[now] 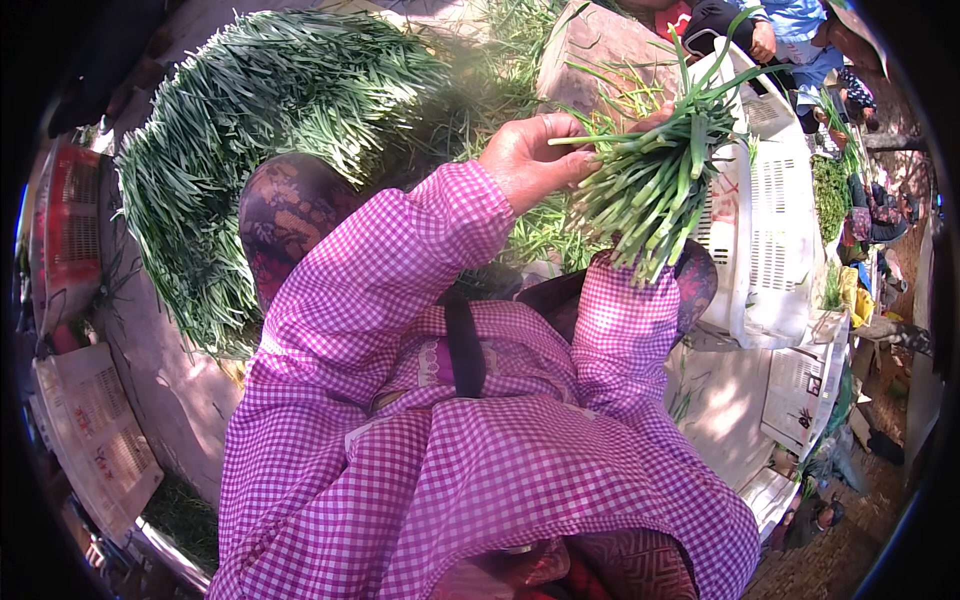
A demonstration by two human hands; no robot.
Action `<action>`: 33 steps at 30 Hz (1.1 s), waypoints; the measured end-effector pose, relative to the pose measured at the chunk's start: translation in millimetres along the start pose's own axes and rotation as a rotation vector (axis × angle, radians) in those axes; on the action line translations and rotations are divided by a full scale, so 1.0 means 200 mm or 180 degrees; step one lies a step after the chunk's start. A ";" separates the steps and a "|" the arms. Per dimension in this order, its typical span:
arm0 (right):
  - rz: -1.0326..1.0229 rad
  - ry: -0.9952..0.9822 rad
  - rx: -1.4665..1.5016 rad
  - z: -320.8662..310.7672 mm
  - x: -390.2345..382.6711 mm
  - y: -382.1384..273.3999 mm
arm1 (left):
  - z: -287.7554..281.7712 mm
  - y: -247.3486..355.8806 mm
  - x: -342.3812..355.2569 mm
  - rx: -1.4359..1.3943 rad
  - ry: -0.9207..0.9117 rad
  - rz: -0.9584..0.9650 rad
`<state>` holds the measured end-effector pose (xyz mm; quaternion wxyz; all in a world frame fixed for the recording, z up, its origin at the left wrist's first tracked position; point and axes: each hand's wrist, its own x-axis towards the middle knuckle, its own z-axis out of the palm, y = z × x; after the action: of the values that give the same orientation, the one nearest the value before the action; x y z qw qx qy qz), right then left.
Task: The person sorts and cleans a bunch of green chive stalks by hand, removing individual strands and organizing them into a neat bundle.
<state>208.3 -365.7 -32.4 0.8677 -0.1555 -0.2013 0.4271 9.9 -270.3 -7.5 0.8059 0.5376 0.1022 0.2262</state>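
Observation:
My left hand (pixel 528 160) is raised in front of me and closed around a bunch of long green chive-like leaves (pixel 655 180). The bunch hangs with its pale cut ends pointing down toward my right sleeve (pixel 622 320), and a few loose leaves stick up above it. My right hand is hidden behind the lower end of the bunch, so its grip cannot be seen. Both arms wear pink checked sleeves.
A large heap of the same green leaves (pixel 250 120) lies on the ground at the left. A white plastic crate (pixel 770 220) stands at the right, and a red crate (pixel 65 230) and a white crate (pixel 95 430) at the left. Another person (pixel 790 30) sits at the top right.

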 end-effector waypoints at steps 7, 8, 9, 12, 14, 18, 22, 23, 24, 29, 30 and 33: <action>-0.0128 -0.0025 0.0041 0.02 0.02 -0.06 | -0.17 0.06 0.04 -0.0919 0.1962 0.0151; -0.0160 -0.0017 0.0040 0.02 0.02 -0.06 | -0.23 0.07 0.06 -0.1139 0.2397 0.0094; -0.0198 -0.0013 0.0047 0.02 0.01 -0.08 | -0.26 0.08 0.05 -0.1086 0.2629 0.0095; -0.0234 -0.0002 0.0055 0.01 0.02 -0.09 | -0.33 0.09 0.03 -0.0721 0.3009 0.0000; -0.0265 0.0001 0.0049 0.00 0.02 -0.10 | -0.28 0.09 0.05 -0.0279 0.2970 -0.0111; -0.0310 -0.0008 0.0033 0.00 -0.02 -0.13 | -0.17 0.01 0.01 -0.0472 0.0167 -0.0287; -0.0314 -0.0017 0.0046 -0.01 -0.01 -0.13 | -0.03 -0.02 -0.01 -0.0274 -0.0534 -0.0427; -0.0318 -0.0020 0.0028 -0.01 0.00 -0.13 | -0.02 -0.05 -0.01 -0.0258 -0.0577 -0.0364; -0.0323 -0.0009 0.0033 -0.02 0.00 -0.13 | -0.01 -0.07 -0.01 -0.0242 -0.0618 -0.0301; -0.0309 -0.0015 0.0061 -0.01 0.00 -0.12 | -0.01 -0.09 0.00 -0.0205 -0.0595 -0.0205; -0.0289 -0.0022 0.0060 0.00 -0.02 -0.12 | -0.01 -0.09 0.00 -0.0186 -0.0565 -0.0198; -0.0285 -0.0009 0.0078 -0.01 -0.02 -0.13 | -0.01 -0.06 -0.01 -0.0295 -0.0395 -0.0243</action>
<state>224.3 -384.1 -23.2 0.8875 -0.1351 -0.2040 0.3905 10.1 -273.4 -20.4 0.8427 0.5083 0.0619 0.1661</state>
